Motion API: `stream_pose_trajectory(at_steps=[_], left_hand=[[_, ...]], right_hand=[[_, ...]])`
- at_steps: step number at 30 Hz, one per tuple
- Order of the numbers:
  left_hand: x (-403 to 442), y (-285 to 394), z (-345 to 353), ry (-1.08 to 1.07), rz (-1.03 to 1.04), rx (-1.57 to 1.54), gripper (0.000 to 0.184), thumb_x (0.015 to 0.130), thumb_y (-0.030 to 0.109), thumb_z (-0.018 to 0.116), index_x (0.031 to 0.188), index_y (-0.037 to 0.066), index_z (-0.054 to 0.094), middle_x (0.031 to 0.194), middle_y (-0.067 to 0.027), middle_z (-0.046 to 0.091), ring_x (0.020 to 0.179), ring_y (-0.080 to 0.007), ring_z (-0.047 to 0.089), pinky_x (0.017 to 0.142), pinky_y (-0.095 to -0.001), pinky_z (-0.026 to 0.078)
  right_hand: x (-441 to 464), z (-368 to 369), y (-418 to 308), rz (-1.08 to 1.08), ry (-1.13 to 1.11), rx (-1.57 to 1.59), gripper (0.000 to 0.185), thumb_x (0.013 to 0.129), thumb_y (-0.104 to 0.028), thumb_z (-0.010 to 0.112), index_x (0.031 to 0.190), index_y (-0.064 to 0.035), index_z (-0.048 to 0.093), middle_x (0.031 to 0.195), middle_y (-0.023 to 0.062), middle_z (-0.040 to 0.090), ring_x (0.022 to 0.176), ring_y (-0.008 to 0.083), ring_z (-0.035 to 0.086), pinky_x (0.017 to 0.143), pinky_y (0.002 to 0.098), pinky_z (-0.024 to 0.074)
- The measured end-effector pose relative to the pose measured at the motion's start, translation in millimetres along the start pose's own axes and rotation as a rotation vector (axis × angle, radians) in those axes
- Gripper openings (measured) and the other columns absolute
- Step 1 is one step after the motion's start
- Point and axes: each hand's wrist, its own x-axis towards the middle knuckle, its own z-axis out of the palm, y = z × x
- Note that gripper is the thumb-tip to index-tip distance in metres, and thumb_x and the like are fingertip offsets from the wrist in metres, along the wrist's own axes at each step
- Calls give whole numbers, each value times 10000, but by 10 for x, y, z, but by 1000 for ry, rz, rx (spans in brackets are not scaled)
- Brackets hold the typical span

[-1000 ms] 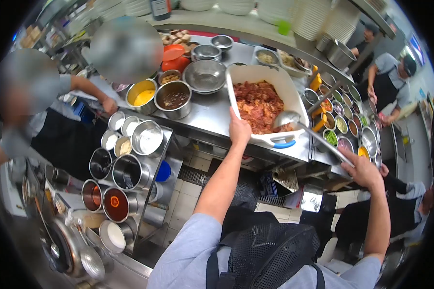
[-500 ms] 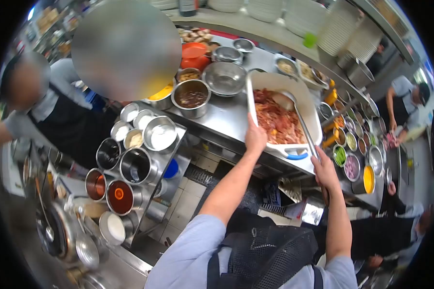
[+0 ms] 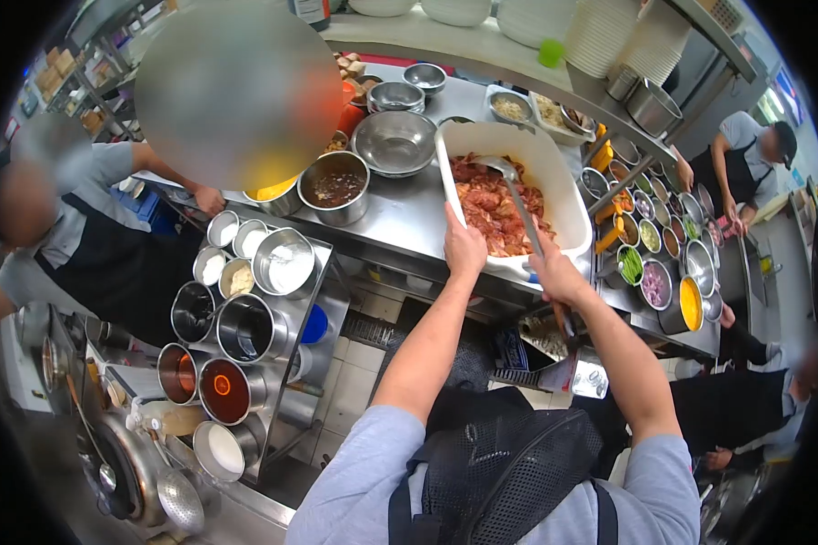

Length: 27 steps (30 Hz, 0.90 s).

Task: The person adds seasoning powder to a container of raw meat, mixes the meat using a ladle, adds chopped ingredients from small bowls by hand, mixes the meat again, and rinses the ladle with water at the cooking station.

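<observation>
A white rectangular tub [image 3: 568,213] with red, sauce-coated sliced meat [image 3: 495,216] stands on the steel counter in front of me. My left hand [image 3: 464,247] grips the tub's near left edge, its fingers partly hidden behind the wall. My right hand [image 3: 557,271] is closed around the long handle of a metal ladle [image 3: 523,211]. The ladle slants across the tub, its head resting in the meat at the far left part. The handle's end sticks out below my right hand.
Left of the tub stand a steel bowl [image 3: 394,143] and a pot of brown sauce [image 3: 334,189]. A side cart [image 3: 286,359] carries several seasoning pots. Ingredient containers [image 3: 653,283] line the right. Co-workers in dark aprons [image 3: 109,241] stand on both sides; a shelf with plates [image 3: 463,36] hangs above.
My right hand has moved left and up, over the tub's near edge. The ladle's head has shifted left through the meat. My left hand stays on the tub.
</observation>
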Motion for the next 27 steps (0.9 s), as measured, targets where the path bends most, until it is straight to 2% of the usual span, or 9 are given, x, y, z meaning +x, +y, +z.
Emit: stream_pose_trajectory(at_steps=[4,6,7,10,12,20,22,23,27], left_hand=[[9,-79,42,11,32,4,725,925,49,570,1579,-40,272,1214,-361,649,1107,-499,657,955,-528,521],[-6,-84,28,2,22,-5,722,928,54,571,1580,-35,274,1217,-357,651,1110,-499,656,958,-528,520],[-2,-99,35,5,22,-7,722,928,55,571,1580,-35,275,1212,-354,655,1109,-498,657,960,-528,519],[30,-170,99,22,33,-20,731,942,80,562,1595,-15,248,1195,-339,662,1087,-496,657,947,-540,514],[44,-184,104,38,40,-25,741,955,104,553,1610,3,220,1182,-327,664,1065,-496,656,933,-552,509],[32,-162,65,32,80,-2,730,930,52,569,1587,-38,264,1224,-347,662,1130,-489,659,983,-517,521],[42,-180,80,29,82,17,740,927,55,566,1596,-21,257,1224,-338,663,1106,-499,657,961,-534,522],[46,-191,84,20,79,27,751,925,58,563,1605,-3,250,1224,-328,664,1082,-508,655,939,-551,523],[85,-183,109,14,91,31,739,922,53,570,1595,-10,272,1192,-334,676,1071,-503,666,923,-543,533]], right_hand=[[-628,11,58,104,-92,-69,672,1056,-212,517,1649,-101,222,966,317,714,641,339,716,638,467,582],[-694,68,656,-229,104,-213,612,1068,-202,511,1634,-97,301,739,163,658,470,208,601,481,375,506],[-888,-124,456,-99,38,-173,622,1055,-218,544,1625,-101,325,842,212,687,661,279,666,620,404,541],[-1417,-762,-76,234,-72,62,624,1043,-224,599,1619,-118,385,728,84,614,545,154,600,507,344,496],[-1466,-902,-156,223,-13,107,619,1045,-206,595,1619,-106,384,652,42,549,435,128,529,428,324,431],[82,-536,421,94,172,-5,587,1028,-239,567,1552,-19,422,923,247,722,523,278,666,534,404,553],[604,-317,732,-8,179,-15,551,1031,-225,550,1530,-15,446,882,228,710,515,272,654,520,408,552],[609,-275,509,62,130,93,536,1022,-204,560,1517,-21,463,714,114,633,490,188,597,470,360,505],[808,4,270,132,70,387,523,1025,-193,551,1507,-16,457,697,99,614,492,190,598,468,359,508]])
